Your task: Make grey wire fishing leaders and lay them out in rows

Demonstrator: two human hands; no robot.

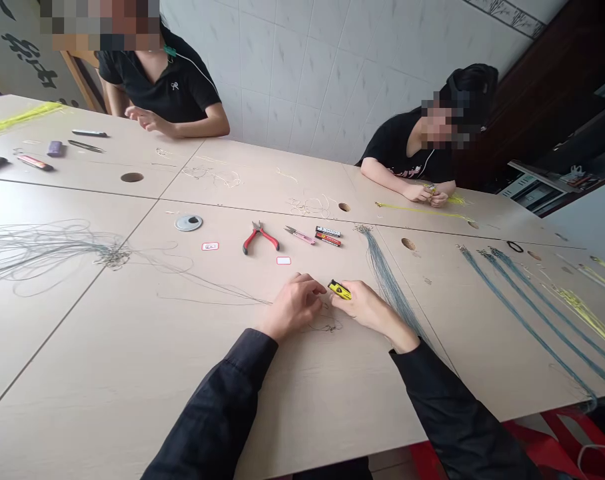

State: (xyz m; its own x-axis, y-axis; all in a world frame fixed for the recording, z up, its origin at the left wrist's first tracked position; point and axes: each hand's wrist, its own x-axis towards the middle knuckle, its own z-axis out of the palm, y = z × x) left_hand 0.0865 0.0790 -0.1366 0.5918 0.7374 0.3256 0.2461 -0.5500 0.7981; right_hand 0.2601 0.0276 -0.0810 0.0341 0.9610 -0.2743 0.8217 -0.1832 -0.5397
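Observation:
My left hand rests on the pale table with its fingers curled and pinched on a thin wire that loops between both hands. My right hand is closed round a small yellow and black tool, its tip close to my left fingertips. The two hands almost touch. A bundle of grey-blue wires lies just right of my right hand.
Red-handled pliers, small pink snips and two lighters lie beyond my hands. A tangle of thin wire spreads at left near a round disc. More wire bundles lie at right. Two other people sit across the table.

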